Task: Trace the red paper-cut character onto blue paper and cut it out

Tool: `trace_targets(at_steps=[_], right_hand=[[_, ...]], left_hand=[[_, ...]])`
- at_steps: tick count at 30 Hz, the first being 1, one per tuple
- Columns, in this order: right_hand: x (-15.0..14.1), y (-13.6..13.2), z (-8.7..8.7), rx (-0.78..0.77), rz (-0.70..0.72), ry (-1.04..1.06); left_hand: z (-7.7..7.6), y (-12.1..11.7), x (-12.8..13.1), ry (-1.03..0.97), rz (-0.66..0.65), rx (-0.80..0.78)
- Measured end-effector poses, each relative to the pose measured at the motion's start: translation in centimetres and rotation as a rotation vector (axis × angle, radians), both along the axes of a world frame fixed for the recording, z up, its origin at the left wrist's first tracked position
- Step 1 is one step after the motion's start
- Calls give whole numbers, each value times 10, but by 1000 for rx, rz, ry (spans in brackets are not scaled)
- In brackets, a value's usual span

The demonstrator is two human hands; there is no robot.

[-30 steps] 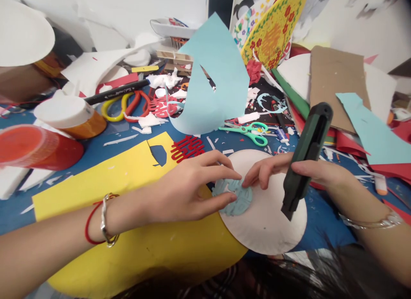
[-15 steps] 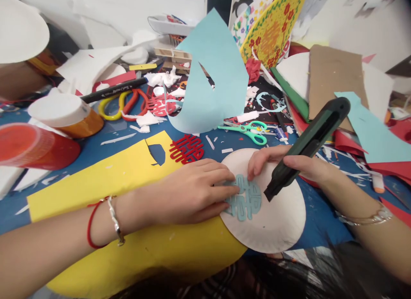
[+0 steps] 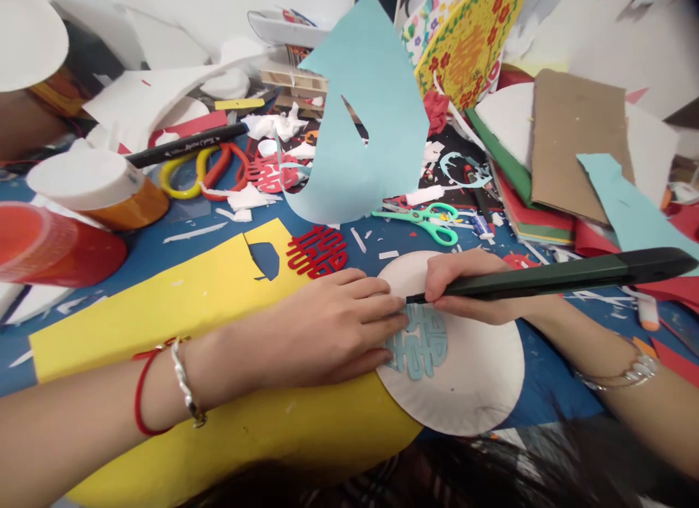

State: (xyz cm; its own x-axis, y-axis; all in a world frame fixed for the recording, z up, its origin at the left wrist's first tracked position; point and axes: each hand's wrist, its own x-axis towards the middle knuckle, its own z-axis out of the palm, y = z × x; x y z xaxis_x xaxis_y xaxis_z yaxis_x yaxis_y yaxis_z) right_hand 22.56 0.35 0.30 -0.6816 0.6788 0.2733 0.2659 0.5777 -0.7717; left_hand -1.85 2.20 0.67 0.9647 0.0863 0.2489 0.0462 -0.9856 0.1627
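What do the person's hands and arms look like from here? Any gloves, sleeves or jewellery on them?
The left hand and right hand are ungloved, and the forearms show no sleeves. The left wrist has a thin red cord beside a silver bracelet; the right wrist has a slim silver bracelet.

Pale blue double-happiness papercut (image 3: 419,332) lies on paper plate (image 3: 480,370).

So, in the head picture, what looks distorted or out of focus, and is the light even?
Head view: dark hair along the bottom edge is blurred; the utility knife looks stretched; light is soft, without strong glare.
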Motion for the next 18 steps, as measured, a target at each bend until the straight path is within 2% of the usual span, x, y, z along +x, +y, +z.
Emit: trace_targets(at_steps=[18], right_hand=[[7, 4, 2, 19, 131, -73]], left_hand=[[0, -3, 3, 38, 38, -15]])
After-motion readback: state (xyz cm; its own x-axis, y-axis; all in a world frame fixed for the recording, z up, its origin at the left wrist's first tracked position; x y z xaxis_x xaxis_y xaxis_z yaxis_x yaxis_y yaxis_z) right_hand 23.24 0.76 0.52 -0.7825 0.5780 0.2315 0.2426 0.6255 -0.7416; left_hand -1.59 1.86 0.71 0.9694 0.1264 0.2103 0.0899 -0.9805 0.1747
